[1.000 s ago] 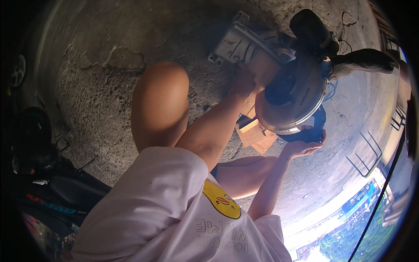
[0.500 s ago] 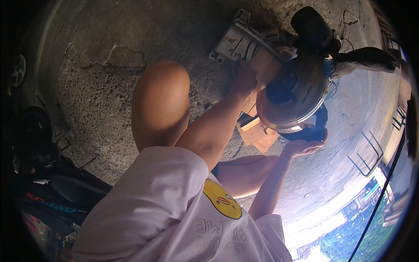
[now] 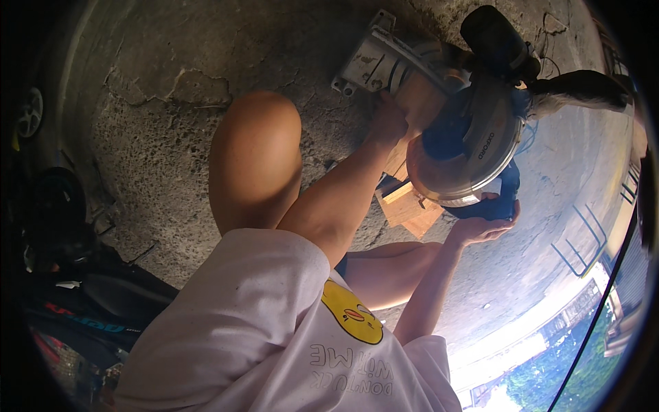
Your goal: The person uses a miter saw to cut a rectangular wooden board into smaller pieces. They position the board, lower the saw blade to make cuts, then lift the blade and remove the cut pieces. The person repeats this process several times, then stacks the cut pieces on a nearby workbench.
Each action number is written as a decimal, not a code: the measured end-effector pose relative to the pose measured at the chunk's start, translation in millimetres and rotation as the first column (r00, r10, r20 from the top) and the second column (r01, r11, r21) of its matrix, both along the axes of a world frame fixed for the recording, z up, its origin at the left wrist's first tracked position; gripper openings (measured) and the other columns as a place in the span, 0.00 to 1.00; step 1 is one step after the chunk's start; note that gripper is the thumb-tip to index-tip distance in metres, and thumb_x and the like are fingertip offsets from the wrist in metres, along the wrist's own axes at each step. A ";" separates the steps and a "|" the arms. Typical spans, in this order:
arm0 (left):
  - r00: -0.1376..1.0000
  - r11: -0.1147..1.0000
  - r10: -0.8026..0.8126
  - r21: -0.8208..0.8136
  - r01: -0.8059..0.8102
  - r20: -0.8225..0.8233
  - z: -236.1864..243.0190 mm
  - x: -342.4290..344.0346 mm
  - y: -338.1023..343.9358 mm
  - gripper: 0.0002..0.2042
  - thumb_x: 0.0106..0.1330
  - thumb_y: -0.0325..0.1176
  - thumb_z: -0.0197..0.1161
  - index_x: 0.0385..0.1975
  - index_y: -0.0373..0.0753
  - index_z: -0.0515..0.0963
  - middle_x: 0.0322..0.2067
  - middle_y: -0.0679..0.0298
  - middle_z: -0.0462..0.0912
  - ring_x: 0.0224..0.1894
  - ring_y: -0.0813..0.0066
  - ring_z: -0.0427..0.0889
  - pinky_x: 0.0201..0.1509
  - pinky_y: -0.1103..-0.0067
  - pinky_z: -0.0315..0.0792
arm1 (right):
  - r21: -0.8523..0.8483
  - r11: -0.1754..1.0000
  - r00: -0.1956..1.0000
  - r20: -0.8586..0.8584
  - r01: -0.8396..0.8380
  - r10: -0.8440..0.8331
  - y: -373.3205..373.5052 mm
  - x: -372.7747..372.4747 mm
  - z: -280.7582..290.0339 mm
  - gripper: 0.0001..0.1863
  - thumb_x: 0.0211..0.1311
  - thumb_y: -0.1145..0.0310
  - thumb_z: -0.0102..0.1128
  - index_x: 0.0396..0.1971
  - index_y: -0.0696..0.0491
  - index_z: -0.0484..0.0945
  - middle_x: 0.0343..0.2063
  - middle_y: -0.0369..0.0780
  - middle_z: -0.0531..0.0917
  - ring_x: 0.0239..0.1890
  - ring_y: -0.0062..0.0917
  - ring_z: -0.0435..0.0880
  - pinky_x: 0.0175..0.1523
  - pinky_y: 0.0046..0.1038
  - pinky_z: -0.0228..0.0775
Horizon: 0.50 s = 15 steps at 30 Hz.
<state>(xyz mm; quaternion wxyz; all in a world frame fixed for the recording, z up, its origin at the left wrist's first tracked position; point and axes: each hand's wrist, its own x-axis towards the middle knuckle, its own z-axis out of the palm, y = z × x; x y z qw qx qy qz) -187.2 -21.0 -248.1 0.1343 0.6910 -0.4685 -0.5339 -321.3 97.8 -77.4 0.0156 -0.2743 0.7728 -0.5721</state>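
A miter saw with a round metal blade guard (image 3: pixel 489 147) stands on the ground ahead of me, to the right. Under its head lies a flat wooden board (image 3: pixel 421 103) on the grey metal base (image 3: pixel 367 65). My left hand (image 3: pixel 389 122) grips the near left edge of the board, its fingers partly hidden in shadow. Curled round the saw's dark blue handle (image 3: pixel 506 196) is my right hand (image 3: pixel 482 229), thumb at the handle's right end. The blade and the board's far side are hidden behind the guard.
Several wooden pieces (image 3: pixel 410 206) lie on the rough concrete below the saw. The black motor (image 3: pixel 495 42) and a dark dust bag (image 3: pixel 582 90) stick out from the saw. A parked motorcycle (image 3: pixel 93 295) stands at the left, and a blue metal rack (image 3: pixel 583 240) at the right.
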 end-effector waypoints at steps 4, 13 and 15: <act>0.999 0.999 -0.022 0.027 0.023 -0.032 2.5 2.5 -1.8 0.28 0.60 0.33 0.65 0.54 0.31 0.55 0.49 0.40 0.71 0.52 0.43 0.75 0.53 0.59 0.71 | 0.000 1.000 1.000 0.004 -0.014 0.014 -1.0 2.8 1.1 0.33 0.73 0.40 0.26 0.53 0.56 0.67 0.27 0.41 0.76 0.26 0.24 0.78 0.27 0.22 0.76; 0.997 0.997 -0.030 0.076 0.035 -0.073 -1.8 3.6 -1.9 0.29 0.59 0.33 0.66 0.54 0.32 0.56 0.50 0.40 0.70 0.55 0.46 0.73 0.56 0.61 0.69 | 0.053 0.998 0.996 -0.087 -0.031 0.036 -1.2 1.6 0.5 0.34 0.74 0.41 0.24 0.53 0.57 0.66 0.24 0.40 0.76 0.24 0.23 0.78 0.25 0.21 0.74; 0.997 0.994 -0.008 0.111 0.016 -0.073 -0.2 2.8 -3.0 0.29 0.59 0.33 0.65 0.54 0.32 0.56 0.51 0.40 0.69 0.57 0.47 0.72 0.57 0.61 0.68 | 0.067 0.998 0.995 -0.100 -0.016 0.023 -1.1 1.4 1.5 0.34 0.74 0.41 0.24 0.52 0.57 0.67 0.23 0.39 0.76 0.23 0.23 0.78 0.25 0.20 0.75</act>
